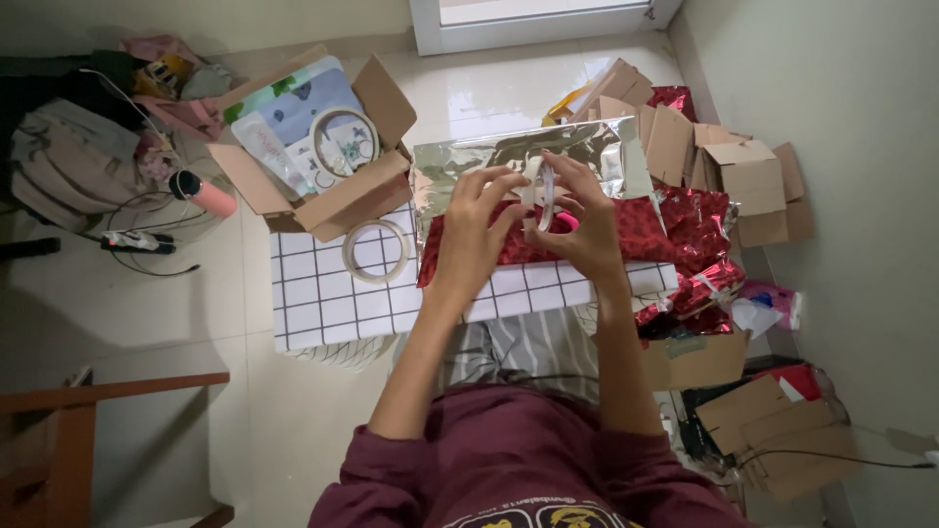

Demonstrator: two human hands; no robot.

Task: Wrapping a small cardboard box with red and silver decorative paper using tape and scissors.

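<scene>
1. The left hand (481,217) and the right hand (579,217) are raised together above the low table (323,303), fingertips meeting on a roll of clear tape (544,196).
2. The left hand's thumb and fingers are curled and pinch at the near rim of the roll; the right hand's fingers wrap its far side. Whether a tape end is lifted cannot be told.
3. The roll is held off the surface, over the red patterned wrapping paper (636,230), which overlaps the silver foil sheet (587,147) behind it.
4. A second tape ring (377,250) lies flat on the checked table top, left of the hands and apart from them.
5. An open cardboard box (323,147) overhangs the table's far-left corner.
6. To the right, crumpled red foil (699,284) and flattened cardboard pieces (743,171) crowd the table edge up to the wall.
7. Bare floor (176,313) lies open to the left of the table.
</scene>
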